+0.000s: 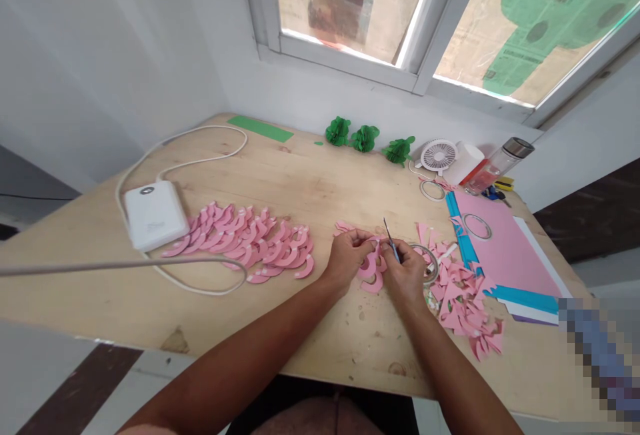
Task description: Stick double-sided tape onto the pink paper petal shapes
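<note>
Head view: a pink paper piece is being pinched at the fingertips of the left hand, out in front of the body, and the right hand is being brought close on its other side. A slim pointed metal tool is being gripped between the right thumb and fingers; its exact kind cannot be told. Its long axis is being angled away from the body and slightly leftward, so the paper is being kept just left of the shaft, between both sets of fingertips, with the left hand nearer. Whether paper and tool are touching is being hidden by the fingers. Just below, loose pink paper curves are being overhung by both hands. Leftward, overlapping pink crescents are being left spread in rows; rightward, pink paper scraps are being left heaped beside a tape roll.
</note>
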Available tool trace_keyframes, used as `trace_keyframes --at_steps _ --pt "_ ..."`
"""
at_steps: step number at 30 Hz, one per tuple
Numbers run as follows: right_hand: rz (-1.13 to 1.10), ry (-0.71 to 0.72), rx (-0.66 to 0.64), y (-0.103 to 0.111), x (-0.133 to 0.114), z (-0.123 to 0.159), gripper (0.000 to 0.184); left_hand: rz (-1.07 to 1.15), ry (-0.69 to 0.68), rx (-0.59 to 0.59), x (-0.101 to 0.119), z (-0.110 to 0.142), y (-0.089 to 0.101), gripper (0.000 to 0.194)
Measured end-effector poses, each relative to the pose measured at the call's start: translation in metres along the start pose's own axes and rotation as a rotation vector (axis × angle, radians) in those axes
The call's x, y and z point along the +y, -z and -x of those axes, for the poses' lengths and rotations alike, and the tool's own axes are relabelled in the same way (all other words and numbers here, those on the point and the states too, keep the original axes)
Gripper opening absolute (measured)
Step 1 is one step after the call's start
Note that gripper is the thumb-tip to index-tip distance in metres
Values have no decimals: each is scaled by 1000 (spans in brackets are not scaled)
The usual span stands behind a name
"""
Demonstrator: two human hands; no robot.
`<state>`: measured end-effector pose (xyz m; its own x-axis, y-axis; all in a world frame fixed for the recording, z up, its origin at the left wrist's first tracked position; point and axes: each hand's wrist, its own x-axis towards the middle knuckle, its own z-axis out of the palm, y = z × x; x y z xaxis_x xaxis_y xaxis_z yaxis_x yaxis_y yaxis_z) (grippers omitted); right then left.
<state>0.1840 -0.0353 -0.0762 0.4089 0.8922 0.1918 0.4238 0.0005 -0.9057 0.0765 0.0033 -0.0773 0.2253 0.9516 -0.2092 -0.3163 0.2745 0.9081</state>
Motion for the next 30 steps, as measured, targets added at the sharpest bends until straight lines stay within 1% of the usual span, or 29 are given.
trace_keyframes --at_steps 9,16,21,25,30 --pt "-18 -13 27 2 5 -1 27 -3 27 27 3 1 0 14" --pt "-56 -7 23 2 3 -2 24 50 45 -33 6 4 -1 13" --pt "-41 -17 9 1 1 -1 22 85 37 -70 6 5 -2 12" --pt "-31 -7 1 2 0 -1 20 99 35 -105 6 5 -2 16" --pt "-7 -18 -9 6 -3 -3 19 58 15 -100 4 5 -2 23"
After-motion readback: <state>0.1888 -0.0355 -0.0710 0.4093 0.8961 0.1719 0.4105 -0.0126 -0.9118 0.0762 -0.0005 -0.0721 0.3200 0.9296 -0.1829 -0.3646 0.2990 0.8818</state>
